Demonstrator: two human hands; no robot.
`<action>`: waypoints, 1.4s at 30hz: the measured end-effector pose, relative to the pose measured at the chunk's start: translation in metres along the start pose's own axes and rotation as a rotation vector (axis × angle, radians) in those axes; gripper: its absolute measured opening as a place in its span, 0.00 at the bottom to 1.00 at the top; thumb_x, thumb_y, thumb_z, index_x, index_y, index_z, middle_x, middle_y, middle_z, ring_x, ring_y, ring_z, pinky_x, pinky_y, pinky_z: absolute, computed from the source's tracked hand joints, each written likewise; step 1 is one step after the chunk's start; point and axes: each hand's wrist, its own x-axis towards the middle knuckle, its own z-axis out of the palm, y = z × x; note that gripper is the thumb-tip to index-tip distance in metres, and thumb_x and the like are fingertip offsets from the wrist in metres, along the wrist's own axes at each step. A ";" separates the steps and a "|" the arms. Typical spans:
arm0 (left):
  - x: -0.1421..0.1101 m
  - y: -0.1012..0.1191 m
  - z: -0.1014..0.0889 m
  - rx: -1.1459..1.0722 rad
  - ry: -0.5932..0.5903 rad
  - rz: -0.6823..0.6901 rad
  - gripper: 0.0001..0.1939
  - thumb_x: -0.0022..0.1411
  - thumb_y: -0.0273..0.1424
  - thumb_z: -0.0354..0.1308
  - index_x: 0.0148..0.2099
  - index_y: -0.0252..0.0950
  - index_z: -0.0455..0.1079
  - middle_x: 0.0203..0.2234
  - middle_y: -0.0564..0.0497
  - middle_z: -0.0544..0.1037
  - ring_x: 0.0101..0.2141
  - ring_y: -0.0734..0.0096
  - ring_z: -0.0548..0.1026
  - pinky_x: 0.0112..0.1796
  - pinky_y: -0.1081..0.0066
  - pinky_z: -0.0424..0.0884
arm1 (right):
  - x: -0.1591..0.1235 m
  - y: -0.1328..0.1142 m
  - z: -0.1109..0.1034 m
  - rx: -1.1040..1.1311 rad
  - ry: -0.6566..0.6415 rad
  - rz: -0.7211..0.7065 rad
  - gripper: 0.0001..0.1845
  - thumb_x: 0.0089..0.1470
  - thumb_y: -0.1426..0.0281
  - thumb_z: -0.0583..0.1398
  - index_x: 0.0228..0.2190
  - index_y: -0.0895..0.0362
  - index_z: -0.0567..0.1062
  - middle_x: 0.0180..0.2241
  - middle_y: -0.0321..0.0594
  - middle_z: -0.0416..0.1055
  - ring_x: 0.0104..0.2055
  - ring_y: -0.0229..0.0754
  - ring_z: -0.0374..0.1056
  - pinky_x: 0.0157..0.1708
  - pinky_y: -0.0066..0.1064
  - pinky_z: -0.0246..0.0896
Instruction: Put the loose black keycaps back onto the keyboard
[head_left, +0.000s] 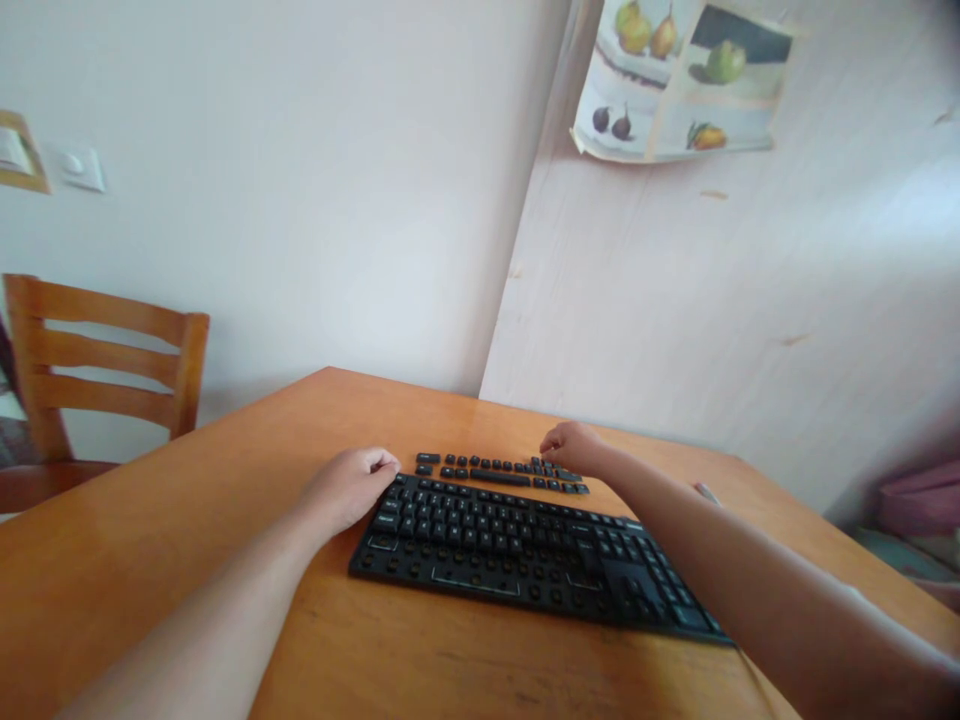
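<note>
A black keyboard lies at a slant on the wooden table, its nearest rows bare of keycaps, with the sockets showing. My left hand is closed at the keyboard's far left corner, thumb and fingers curled against its edge. Beyond the keyboard, loose black keycaps are laid out in rows, among them a long space bar and a wide keycap. Over the right end of these rows is my right hand, fingers curled down and together. Whatever its fingertips hold, if anything, is hidden.
The wooden table reaches back to a pale wall. A small object lies past my right forearm, partly hidden. A wooden chair stands at the left. Fruit pictures hang on the wall, and pinkish cloth shows at the right.
</note>
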 end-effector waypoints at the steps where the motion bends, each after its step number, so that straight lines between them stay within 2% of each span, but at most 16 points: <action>1: 0.000 0.000 0.000 0.007 -0.002 0.003 0.18 0.61 0.46 0.50 0.33 0.40 0.75 0.30 0.53 0.81 0.34 0.62 0.77 0.32 0.71 0.66 | 0.004 0.001 0.002 -0.001 -0.010 0.001 0.10 0.50 0.71 0.62 0.33 0.55 0.84 0.33 0.40 0.80 0.35 0.40 0.72 0.32 0.26 0.59; 6: 0.000 0.001 -0.002 0.020 -0.013 -0.006 0.19 0.61 0.46 0.49 0.33 0.41 0.75 0.29 0.53 0.81 0.33 0.62 0.77 0.32 0.71 0.65 | 0.018 0.005 0.008 -0.011 -0.055 0.006 0.09 0.48 0.68 0.64 0.32 0.55 0.84 0.33 0.40 0.80 0.34 0.40 0.72 0.33 0.26 0.61; 13: 0.000 -0.001 0.000 0.006 -0.008 -0.006 0.18 0.61 0.45 0.50 0.34 0.40 0.75 0.30 0.52 0.81 0.34 0.62 0.77 0.34 0.70 0.66 | 0.024 0.007 0.012 -0.006 -0.096 0.011 0.08 0.47 0.68 0.65 0.31 0.55 0.84 0.30 0.39 0.79 0.33 0.39 0.71 0.32 0.25 0.60; 20: 0.000 -0.002 0.000 0.001 -0.013 -0.013 0.16 0.60 0.44 0.51 0.34 0.42 0.76 0.31 0.54 0.82 0.35 0.62 0.78 0.34 0.70 0.66 | 0.026 0.004 0.014 0.014 -0.093 0.021 0.07 0.47 0.69 0.65 0.30 0.57 0.83 0.29 0.39 0.78 0.31 0.37 0.70 0.29 0.25 0.59; 25: -0.001 0.000 -0.001 -0.008 -0.004 -0.016 0.16 0.60 0.44 0.51 0.34 0.41 0.76 0.31 0.53 0.82 0.35 0.62 0.78 0.34 0.70 0.67 | 0.025 0.000 0.015 0.021 -0.085 0.035 0.07 0.47 0.69 0.65 0.29 0.58 0.83 0.25 0.39 0.76 0.27 0.36 0.68 0.25 0.25 0.55; 30: -0.001 0.002 -0.001 -0.005 -0.008 -0.023 0.16 0.60 0.44 0.51 0.34 0.41 0.76 0.31 0.53 0.82 0.34 0.62 0.78 0.33 0.70 0.67 | 0.019 -0.005 0.005 0.021 -0.057 0.019 0.09 0.49 0.70 0.62 0.26 0.60 0.82 0.21 0.39 0.74 0.24 0.36 0.65 0.25 0.27 0.53; 35: -0.002 0.004 -0.002 -0.002 -0.004 -0.025 0.17 0.60 0.44 0.51 0.35 0.41 0.76 0.32 0.53 0.82 0.36 0.61 0.78 0.34 0.70 0.67 | -0.008 -0.021 -0.016 0.046 -0.015 -0.055 0.10 0.51 0.68 0.62 0.30 0.59 0.82 0.26 0.40 0.75 0.28 0.37 0.66 0.27 0.28 0.54; 42: -0.001 0.004 -0.003 0.019 -0.004 -0.012 0.18 0.60 0.45 0.50 0.34 0.41 0.76 0.31 0.52 0.82 0.35 0.61 0.78 0.34 0.69 0.67 | -0.086 -0.060 -0.026 0.109 0.065 -0.291 0.07 0.52 0.69 0.62 0.31 0.56 0.81 0.30 0.39 0.73 0.32 0.38 0.66 0.32 0.28 0.56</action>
